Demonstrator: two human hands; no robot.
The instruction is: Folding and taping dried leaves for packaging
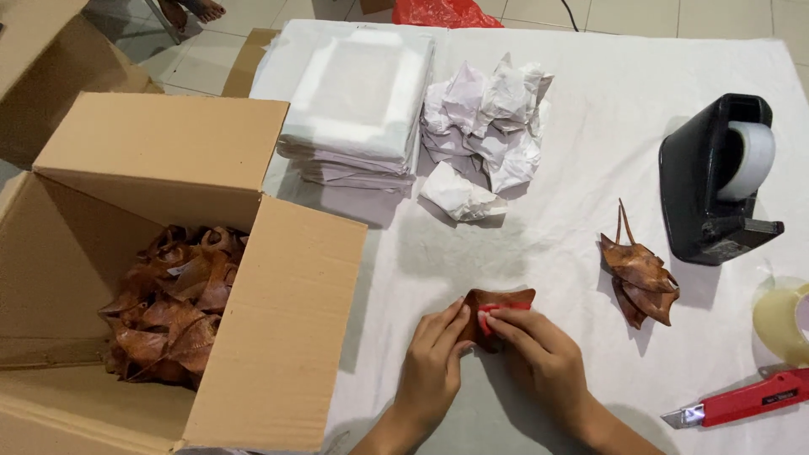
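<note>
Both our hands sit lowest on the white cloth: our left hand and right hand pinch a small brown leather piece between closed fingertips. Beside it lie more leather pieces, a black tape dispenser, a red cutter, and an open cardboard box.

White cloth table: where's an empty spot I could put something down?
The widest bare patch of white cloth lies between the crumpled paper, the hands and the brown leaf pieces. More lies far right, above the tape dispenser. The right edge by the red cutter is crowded.
</note>
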